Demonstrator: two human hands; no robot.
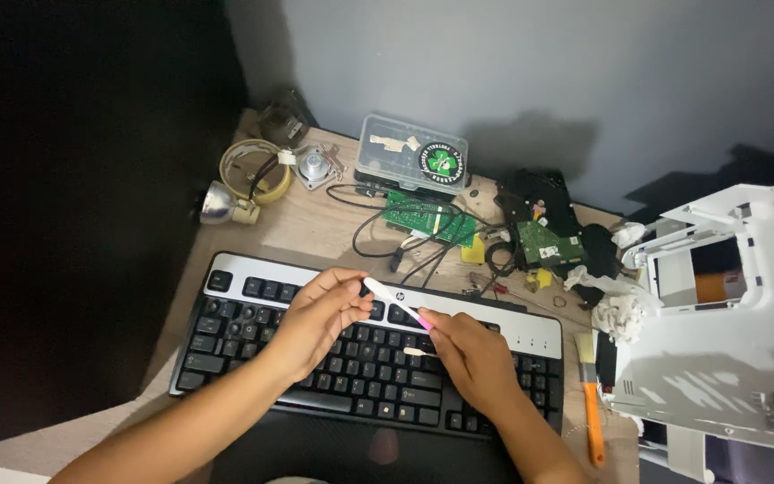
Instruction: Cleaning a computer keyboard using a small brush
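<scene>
White & pink stick point(396, 303): slim, white body w/ pink end. Held over the keyboard point(253, 289), above its top key rows, tilted, white end up-left, pink end down-right.

Left hand point(315, 318): fingers pinched together on the white end of the stick. Hand hovers over keyboard's mid-left keys.

Right hand point(472, 354): fingers closed on the pink end. A thin pale swab-like stick point(418, 353) pokes out left from this hand, just above the keys; how it is gripped cannot be told. Hand sits over keyboard's mid-right keys.

Keyboard: black keys, silver top strip, lies on a light wooden desk point(306, 229).

Rel. to keyboard:
- Behind, centre: green circuit board point(427, 218) w/ black cables point(378, 237) looping toward the keyboard's top edge.
- Behind that: clear plastic box point(411, 154) w/ round sticker, near the wall.
- Behind, left: tape roll point(253, 168), small metal motor part point(315, 166), reflector lamp point(219, 205).
- Behind, right: second green board point(548, 242) on black parts.
- Right: brush w/ orange handle point(591, 399), just beside keyboard's right edge.
- Further right: white plastic device housing point(736, 314), crumpled white cloth point(624, 309) at its left side.
</scene>
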